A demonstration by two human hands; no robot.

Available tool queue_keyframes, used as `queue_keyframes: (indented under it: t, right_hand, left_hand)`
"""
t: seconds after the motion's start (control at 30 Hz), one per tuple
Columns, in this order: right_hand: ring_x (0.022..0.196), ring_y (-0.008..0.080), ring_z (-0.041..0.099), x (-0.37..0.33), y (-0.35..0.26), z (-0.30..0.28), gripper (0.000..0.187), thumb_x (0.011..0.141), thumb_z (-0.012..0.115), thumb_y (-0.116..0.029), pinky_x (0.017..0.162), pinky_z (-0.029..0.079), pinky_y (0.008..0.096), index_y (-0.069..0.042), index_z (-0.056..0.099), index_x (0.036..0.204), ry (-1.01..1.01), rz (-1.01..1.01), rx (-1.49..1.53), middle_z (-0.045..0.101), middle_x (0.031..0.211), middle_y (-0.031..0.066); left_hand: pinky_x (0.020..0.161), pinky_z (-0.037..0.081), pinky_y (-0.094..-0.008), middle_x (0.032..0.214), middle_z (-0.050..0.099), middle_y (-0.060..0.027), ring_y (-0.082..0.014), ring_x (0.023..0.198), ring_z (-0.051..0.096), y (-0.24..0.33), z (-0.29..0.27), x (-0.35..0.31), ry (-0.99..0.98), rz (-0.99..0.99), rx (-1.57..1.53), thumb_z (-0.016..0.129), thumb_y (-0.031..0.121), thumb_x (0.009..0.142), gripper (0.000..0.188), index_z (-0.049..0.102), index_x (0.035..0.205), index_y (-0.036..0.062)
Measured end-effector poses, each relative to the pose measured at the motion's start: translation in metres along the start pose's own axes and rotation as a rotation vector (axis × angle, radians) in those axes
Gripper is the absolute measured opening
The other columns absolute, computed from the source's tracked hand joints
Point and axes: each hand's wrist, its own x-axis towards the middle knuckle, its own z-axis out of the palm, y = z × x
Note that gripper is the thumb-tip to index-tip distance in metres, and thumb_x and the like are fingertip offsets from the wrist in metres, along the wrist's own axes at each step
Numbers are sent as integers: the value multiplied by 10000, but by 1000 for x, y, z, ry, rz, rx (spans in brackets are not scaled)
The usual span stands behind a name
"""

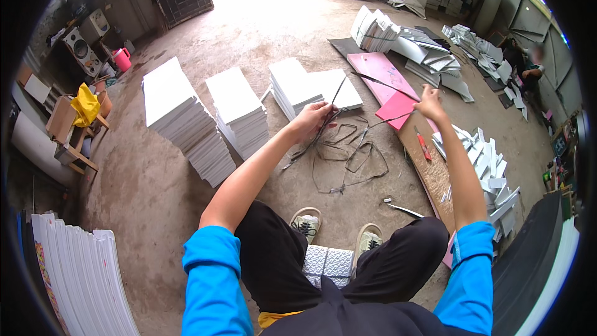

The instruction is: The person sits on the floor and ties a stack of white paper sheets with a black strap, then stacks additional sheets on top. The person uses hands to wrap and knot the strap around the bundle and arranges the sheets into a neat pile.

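My left hand (314, 118) pinches a thin black strap, whose free end sticks up above the fingers while other strands hang below. My right hand (429, 102), raised out to the right, is closed on another length of black strap (385, 85). Beneath and between the hands, a loose tangle of the same strap (336, 191) lies on the concrete floor. Nearest the left hand are a short pile of white sheets (289, 81) and a lower white pile (341, 91). A pink board (388, 81) lies behind the right hand.
Two taller stacks of white sheets (169, 90) (234, 93) stand at left. A red utility knife (423, 145) rests on a brown board (443, 177), beside white offcuts (485, 155). A white strapped bundle (328, 262) sits between my feet. Another person (533, 71) is at far right.
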Motion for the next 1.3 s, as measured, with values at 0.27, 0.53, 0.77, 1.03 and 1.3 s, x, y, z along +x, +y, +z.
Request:
queue_keyframes:
  t: [0.27, 0.53, 0.77, 1.03, 1.3]
  right_hand:
    - [783, 239, 600, -104, -116, 21, 576, 858, 405, -530, 729, 472, 336, 14, 508, 1015, -600, -223, 552, 612, 869, 146]
    - [762, 379, 573, -127, -123, 30, 313, 895, 419, -269, 658, 423, 434, 24, 525, 873, -321, -372, 568, 583, 761, 233]
    - [797, 411, 537, -143, -133, 26, 297, 895, 399, -260, 675, 418, 453, 8, 527, 879, -424, -482, 599, 562, 829, 248]
    - [659, 333, 555, -136, -119, 39, 315, 890, 435, -265, 630, 431, 392, 34, 533, 873, -463, -338, 815, 571, 700, 175]
    - [671, 183, 506, -134, -127, 39, 344, 897, 442, -281, 641, 412, 316, 24, 571, 804, -400, -376, 932, 509, 713, 71]
  left_hand:
    - [650, 433, -174, 780, 553, 50, -25, 711, 496, 4, 26, -11, 286, 96, -225, 539, 227, 871, 184, 604, 972, 88]
    - [611, 405, -161, 779, 574, 40, -30, 669, 494, -1, 38, -12, 392, 147, -106, 600, 189, 829, 204, 612, 959, 32]
    - [607, 436, -167, 798, 617, -18, -56, 700, 534, 12, 7, -5, 578, 210, -4, 597, 165, 828, 180, 633, 895, 1]
    - [806, 480, -292, 1029, 559, -107, -176, 901, 575, 14, 0, -13, 406, 142, -69, 479, 249, 896, 311, 476, 1100, 14]
    - [658, 449, -242, 836, 582, -50, -117, 756, 567, -9, 24, -3, 366, 83, -59, 417, 315, 919, 262, 517, 910, 72]
